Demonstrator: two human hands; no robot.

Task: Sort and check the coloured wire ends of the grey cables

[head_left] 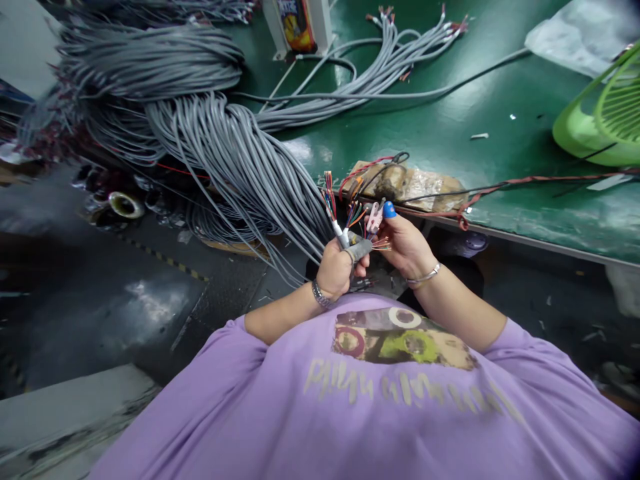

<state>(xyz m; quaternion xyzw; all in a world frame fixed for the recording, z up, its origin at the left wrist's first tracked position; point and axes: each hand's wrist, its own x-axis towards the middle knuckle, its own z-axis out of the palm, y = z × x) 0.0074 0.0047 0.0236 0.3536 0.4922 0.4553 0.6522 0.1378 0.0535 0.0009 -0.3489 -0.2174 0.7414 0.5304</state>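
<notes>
My left hand (339,267) is closed around the end of a grey multi-core cable (342,236), with a dark grey cover on its thumb. Thin coloured wires (330,203) fan out above the grip, and bare copper-toned strands (382,245) stick out to the right. Close beside it, my right hand (404,245), wearing a blue thumb cover (389,210), pinches a small pink clip-like piece (374,219) next to the wires. Its exact kind is unclear, and the right fingers are partly hidden behind it.
A thick bundle of grey cables (240,153) drapes off the green table (500,133) on the left. Along the edge lies a taped cardboard piece (425,185) with twisted red and black wires (520,180). A green basket (610,113) stands right, near a plastic bag (580,37).
</notes>
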